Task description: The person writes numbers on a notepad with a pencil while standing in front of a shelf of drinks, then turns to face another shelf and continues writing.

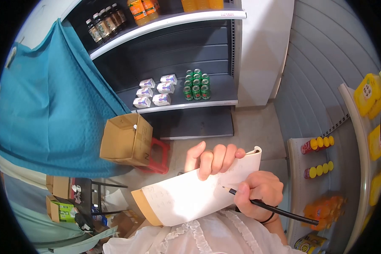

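Note:
My left hand grips the top edge of a notebook, its fingers curled over the page. The notebook lies tilted in front of my chest, with faint pencil writing on its white page and a tan cover edge showing at the lower left. In my right hand is a black pencil, held between thumb and fingers. Its sharpened tip points at the page, close to the middle. A dark band circles the right wrist.
Ahead, a shelf carries green cans and white packs, with bottles above. A cardboard box sits on a red stool. A teal curtain hangs left. Another shelf at right holds jars and orange packs.

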A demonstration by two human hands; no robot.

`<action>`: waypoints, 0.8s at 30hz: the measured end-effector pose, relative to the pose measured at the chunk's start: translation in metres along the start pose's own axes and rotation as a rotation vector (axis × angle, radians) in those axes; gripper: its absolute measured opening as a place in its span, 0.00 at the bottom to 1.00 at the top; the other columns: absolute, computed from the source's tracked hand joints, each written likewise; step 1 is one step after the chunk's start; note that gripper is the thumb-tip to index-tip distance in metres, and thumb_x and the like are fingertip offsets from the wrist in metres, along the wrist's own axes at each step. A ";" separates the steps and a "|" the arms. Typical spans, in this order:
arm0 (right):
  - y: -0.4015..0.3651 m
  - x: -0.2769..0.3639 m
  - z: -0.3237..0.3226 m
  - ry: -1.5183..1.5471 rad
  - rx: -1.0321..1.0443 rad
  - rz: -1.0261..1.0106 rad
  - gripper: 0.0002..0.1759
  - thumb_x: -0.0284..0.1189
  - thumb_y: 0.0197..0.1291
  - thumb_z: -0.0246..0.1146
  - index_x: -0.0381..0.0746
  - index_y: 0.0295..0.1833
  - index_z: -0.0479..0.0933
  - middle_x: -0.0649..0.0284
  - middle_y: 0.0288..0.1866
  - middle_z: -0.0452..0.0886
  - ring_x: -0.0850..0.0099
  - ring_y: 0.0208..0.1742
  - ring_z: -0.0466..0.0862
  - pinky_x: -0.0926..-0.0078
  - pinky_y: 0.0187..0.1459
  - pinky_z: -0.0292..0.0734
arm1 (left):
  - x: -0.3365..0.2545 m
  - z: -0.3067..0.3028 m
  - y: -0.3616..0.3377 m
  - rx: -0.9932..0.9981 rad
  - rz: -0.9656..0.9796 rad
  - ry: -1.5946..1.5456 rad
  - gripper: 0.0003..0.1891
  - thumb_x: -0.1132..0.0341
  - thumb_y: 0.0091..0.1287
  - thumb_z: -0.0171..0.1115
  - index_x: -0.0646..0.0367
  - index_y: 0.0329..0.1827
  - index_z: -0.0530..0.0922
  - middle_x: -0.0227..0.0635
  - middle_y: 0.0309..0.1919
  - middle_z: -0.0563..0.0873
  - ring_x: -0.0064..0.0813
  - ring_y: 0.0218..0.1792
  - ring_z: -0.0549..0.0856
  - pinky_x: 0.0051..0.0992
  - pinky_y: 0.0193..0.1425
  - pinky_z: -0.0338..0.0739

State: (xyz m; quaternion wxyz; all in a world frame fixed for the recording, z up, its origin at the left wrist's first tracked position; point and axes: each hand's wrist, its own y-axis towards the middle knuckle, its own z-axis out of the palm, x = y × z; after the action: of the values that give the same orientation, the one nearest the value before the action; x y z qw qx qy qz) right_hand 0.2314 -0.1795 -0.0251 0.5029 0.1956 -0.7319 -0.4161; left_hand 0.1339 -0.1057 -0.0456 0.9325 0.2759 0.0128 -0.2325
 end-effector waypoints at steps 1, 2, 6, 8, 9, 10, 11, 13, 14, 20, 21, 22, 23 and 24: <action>0.000 0.001 -0.001 0.002 0.004 -0.002 0.16 0.16 0.45 0.65 0.42 0.19 0.65 0.66 0.13 0.71 0.72 0.11 0.69 0.77 0.15 0.63 | 0.000 0.001 -0.001 -0.006 -0.001 0.017 0.28 0.59 0.73 0.24 0.47 0.08 0.56 0.21 0.17 0.59 0.20 0.28 0.60 0.29 0.59 0.59; -0.001 0.002 -0.002 -0.014 0.010 0.017 0.16 0.16 0.45 0.65 0.41 0.18 0.65 0.66 0.13 0.71 0.71 0.11 0.69 0.77 0.15 0.63 | -0.001 0.002 -0.002 -0.014 -0.002 0.035 0.28 0.59 0.73 0.24 0.46 0.09 0.56 0.21 0.17 0.59 0.20 0.28 0.60 0.29 0.59 0.59; -0.001 0.004 -0.006 -0.125 -0.031 0.041 0.16 0.16 0.46 0.65 0.41 0.16 0.66 0.66 0.13 0.71 0.71 0.11 0.68 0.76 0.15 0.62 | -0.002 0.003 -0.003 -0.004 0.004 0.031 0.28 0.59 0.73 0.23 0.46 0.09 0.56 0.20 0.17 0.59 0.20 0.28 0.61 0.29 0.60 0.59; -0.002 0.004 -0.003 -0.106 -0.045 0.056 0.16 0.16 0.45 0.65 0.41 0.16 0.67 0.65 0.13 0.71 0.71 0.11 0.68 0.76 0.14 0.62 | -0.002 0.003 -0.003 -0.008 0.019 0.030 0.28 0.59 0.72 0.23 0.46 0.09 0.56 0.20 0.17 0.59 0.20 0.28 0.61 0.28 0.60 0.60; -0.002 0.004 -0.003 -0.086 -0.063 0.068 0.15 0.16 0.45 0.65 0.41 0.17 0.67 0.65 0.13 0.71 0.71 0.11 0.68 0.75 0.14 0.61 | -0.002 0.004 -0.003 -0.012 0.019 0.028 0.28 0.59 0.72 0.23 0.46 0.09 0.56 0.20 0.17 0.59 0.20 0.28 0.61 0.28 0.60 0.60; -0.002 0.004 -0.003 -0.088 -0.061 0.073 0.15 0.16 0.45 0.65 0.41 0.17 0.67 0.65 0.13 0.71 0.71 0.11 0.68 0.75 0.14 0.61 | -0.003 0.005 -0.003 -0.018 0.020 0.039 0.27 0.59 0.72 0.23 0.46 0.09 0.56 0.20 0.17 0.59 0.20 0.28 0.61 0.28 0.59 0.60; -0.001 0.004 -0.003 -0.076 -0.024 0.052 0.16 0.16 0.45 0.66 0.41 0.17 0.67 0.65 0.13 0.71 0.71 0.11 0.68 0.76 0.14 0.61 | -0.003 0.006 -0.003 -0.024 0.019 0.051 0.27 0.60 0.72 0.23 0.46 0.09 0.56 0.21 0.17 0.59 0.20 0.28 0.61 0.28 0.59 0.61; -0.002 0.004 -0.004 -0.067 0.012 0.038 0.16 0.16 0.45 0.66 0.41 0.18 0.67 0.65 0.13 0.71 0.71 0.11 0.68 0.76 0.14 0.61 | -0.002 0.006 -0.005 -0.022 0.023 0.040 0.27 0.60 0.72 0.23 0.46 0.09 0.56 0.21 0.17 0.59 0.20 0.28 0.61 0.28 0.59 0.61; -0.002 0.004 -0.003 -0.049 0.005 0.038 0.16 0.15 0.44 0.67 0.41 0.18 0.66 0.65 0.13 0.72 0.71 0.11 0.69 0.77 0.14 0.61 | -0.002 0.005 -0.006 -0.016 0.028 0.029 0.27 0.60 0.72 0.23 0.46 0.09 0.56 0.21 0.17 0.58 0.21 0.28 0.61 0.29 0.58 0.61; -0.003 0.006 -0.001 -0.039 0.028 0.043 0.17 0.15 0.44 0.68 0.42 0.18 0.66 0.66 0.13 0.72 0.72 0.12 0.70 0.78 0.14 0.62 | -0.007 0.007 -0.008 -0.032 0.012 0.059 0.27 0.61 0.72 0.23 0.46 0.09 0.57 0.21 0.16 0.59 0.21 0.27 0.60 0.29 0.57 0.62; -0.002 0.006 0.000 -0.043 0.034 0.038 0.18 0.15 0.44 0.68 0.42 0.18 0.66 0.66 0.13 0.73 0.72 0.12 0.71 0.79 0.14 0.62 | -0.007 0.007 -0.008 -0.036 0.013 0.058 0.27 0.61 0.72 0.23 0.46 0.09 0.57 0.21 0.16 0.59 0.21 0.27 0.60 0.29 0.57 0.62; -0.002 0.007 0.001 -0.041 0.035 0.039 0.18 0.15 0.44 0.68 0.42 0.18 0.66 0.66 0.13 0.73 0.72 0.12 0.71 0.79 0.14 0.62 | -0.007 0.008 -0.009 -0.031 0.020 0.053 0.28 0.61 0.72 0.24 0.46 0.09 0.57 0.21 0.16 0.59 0.21 0.27 0.61 0.29 0.57 0.62; -0.002 0.007 0.003 -0.041 0.033 0.024 0.16 0.14 0.45 0.65 0.42 0.20 0.64 0.66 0.14 0.71 0.73 0.11 0.68 0.77 0.14 0.61 | -0.007 0.008 -0.009 -0.026 0.028 0.048 0.28 0.61 0.72 0.24 0.46 0.08 0.58 0.21 0.16 0.59 0.21 0.27 0.61 0.29 0.57 0.62; -0.002 0.007 0.004 -0.041 0.032 0.010 0.15 0.14 0.45 0.61 0.41 0.22 0.63 0.65 0.14 0.70 0.73 0.10 0.66 0.76 0.14 0.59 | -0.006 0.008 -0.009 -0.027 0.029 0.049 0.28 0.61 0.72 0.24 0.46 0.08 0.58 0.21 0.16 0.59 0.21 0.27 0.61 0.29 0.57 0.62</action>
State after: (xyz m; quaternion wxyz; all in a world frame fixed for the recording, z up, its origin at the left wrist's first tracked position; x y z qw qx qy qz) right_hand 0.2245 -0.1840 -0.0239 0.4869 0.1912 -0.7495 -0.4058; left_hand 0.1234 -0.1137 -0.0422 0.9389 0.2690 0.0346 -0.2118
